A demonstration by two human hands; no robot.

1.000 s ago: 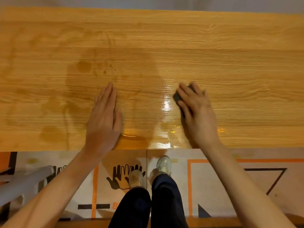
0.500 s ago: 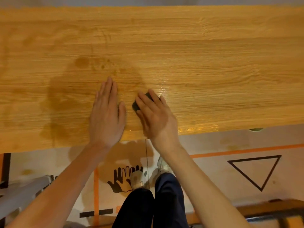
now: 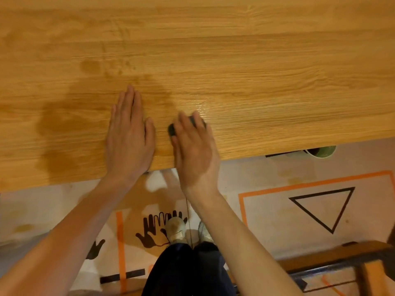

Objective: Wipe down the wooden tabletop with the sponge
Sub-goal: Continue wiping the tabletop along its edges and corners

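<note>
Rightward from half a second ago, the right hand point(image 3: 195, 150) presses its grip down onto the dark sponge point(image 3: 172, 129) near the worktop point(image 3: 267, 71) edge; left hand point(image 3: 130, 133) lies flat, fingers together, just beside.

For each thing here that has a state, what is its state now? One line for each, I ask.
Tabletop: partly wet, darker damp patches at left, glossy streak by the sponge.
Sponge: dark, pressed on the tabletop under the right hand, mostly hidden.
Right hand: fingers curled over the sponge, near the table edge.
Left hand: flat, palm down, fingers together, holding nothing.
Green cup: on the floor, half hidden by the table edge.
</note>
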